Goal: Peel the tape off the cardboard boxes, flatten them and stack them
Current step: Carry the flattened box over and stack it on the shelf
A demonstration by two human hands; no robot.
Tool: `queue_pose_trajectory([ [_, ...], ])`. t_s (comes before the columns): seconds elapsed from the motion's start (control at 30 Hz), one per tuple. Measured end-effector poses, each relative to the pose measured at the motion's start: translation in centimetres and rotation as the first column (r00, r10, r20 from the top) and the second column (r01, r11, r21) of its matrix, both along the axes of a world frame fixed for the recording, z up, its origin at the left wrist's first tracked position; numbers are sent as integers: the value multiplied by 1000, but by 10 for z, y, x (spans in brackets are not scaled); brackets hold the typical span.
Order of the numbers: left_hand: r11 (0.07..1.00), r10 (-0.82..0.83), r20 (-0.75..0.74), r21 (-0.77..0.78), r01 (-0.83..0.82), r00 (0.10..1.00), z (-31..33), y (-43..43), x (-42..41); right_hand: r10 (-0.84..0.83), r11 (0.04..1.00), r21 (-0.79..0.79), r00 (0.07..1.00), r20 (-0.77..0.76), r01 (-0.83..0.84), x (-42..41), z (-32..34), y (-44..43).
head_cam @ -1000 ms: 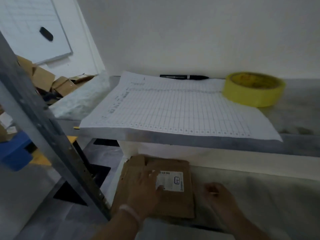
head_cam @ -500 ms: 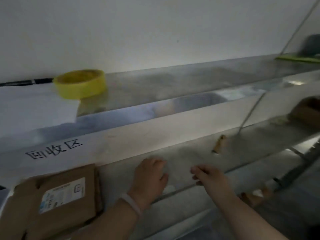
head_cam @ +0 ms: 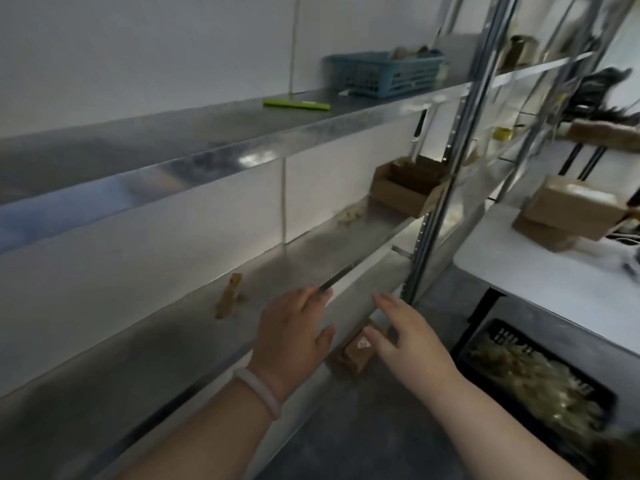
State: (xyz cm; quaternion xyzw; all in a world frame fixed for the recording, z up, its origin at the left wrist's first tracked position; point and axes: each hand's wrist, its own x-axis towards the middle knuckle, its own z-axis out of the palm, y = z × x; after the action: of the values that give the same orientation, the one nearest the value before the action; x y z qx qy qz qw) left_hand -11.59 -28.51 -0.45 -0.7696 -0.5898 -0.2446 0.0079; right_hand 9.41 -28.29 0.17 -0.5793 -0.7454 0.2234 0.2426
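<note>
Both left hand (head_cam: pixel 294 337) and right hand (head_cam: pixel 408 337), fingers (head_cam: pixel 306 296) loose and empty, have quit the flattened box, now unseen; the likely next open cardboard box (head_cam: pixel 405 188) sits at the right end of the shelf (head_cam: pixel 329 244).

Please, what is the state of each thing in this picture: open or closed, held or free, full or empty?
Left hand, open, holding nothing.
Right hand, open, holding nothing.
Cardboard box on the middle shelf, open, not flattened.
Small box below the hands, not held; flaps unclear.
Blue basket, upright, things inside.
Green pen, lying flat.
Black crate, full of scraps.
Boxes on the white table, stacked, not flattened.
</note>
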Motion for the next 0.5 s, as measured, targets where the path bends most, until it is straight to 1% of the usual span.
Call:
queue_pose_trajectory([
  [0.07, 1000, -28, -33, 2, 28, 999, 0, 23, 25, -26, 999, 26, 995, 92, 24, 26, 0, 12],
  [0.13, 998, -60, -69, -8, 60, 996, 0, 47, 48, -60, 997, 49, 989, 137, 53, 48, -4, 27],
  [0.3, 995, -91, -149, -58, 83, 985, -8, 111, 94, -139, 990, 30, 971, 193, 136, 92, -15, 78],
  [0.5, 987, -122, -123, -124, 107, 985, -22, 210, 127, -169, 984, -26, 966, 198, 178, 125, -18, 174],
])
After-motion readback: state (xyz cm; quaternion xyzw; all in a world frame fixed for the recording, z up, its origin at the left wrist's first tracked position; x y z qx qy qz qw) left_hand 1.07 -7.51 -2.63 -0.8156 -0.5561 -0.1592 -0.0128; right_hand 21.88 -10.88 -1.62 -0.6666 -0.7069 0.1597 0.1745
